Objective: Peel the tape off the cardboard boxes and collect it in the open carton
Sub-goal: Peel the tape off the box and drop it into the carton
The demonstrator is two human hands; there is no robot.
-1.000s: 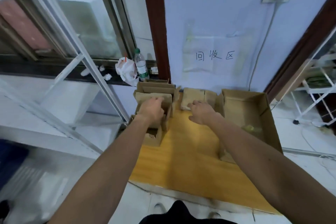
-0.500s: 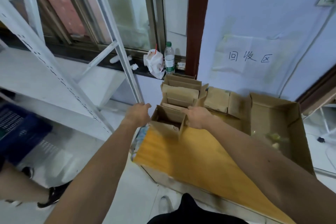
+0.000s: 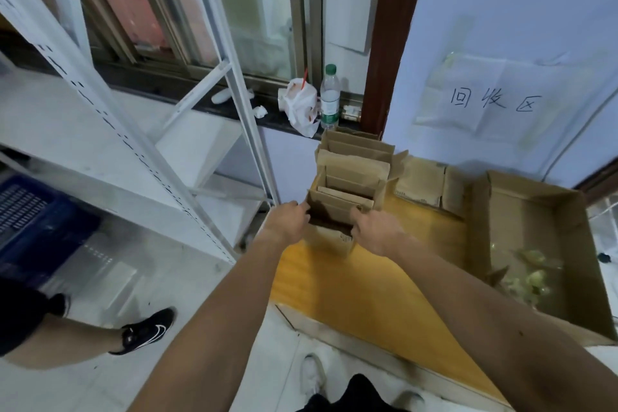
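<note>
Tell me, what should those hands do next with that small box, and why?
Probably lift the small box clear of the other boxes and turn it to find tape: left hand and right hand grip its sides, and the open carton of tape scraps waits nearby.

Water bottle [image 3: 329, 97], white bag [image 3: 300, 106] on sill; shelving [image 3: 140, 150] left.

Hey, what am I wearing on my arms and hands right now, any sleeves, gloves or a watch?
The left forearm and right forearm show no sleeves in view; the left hand and right hand show no gloves, rings or watch.
</note>
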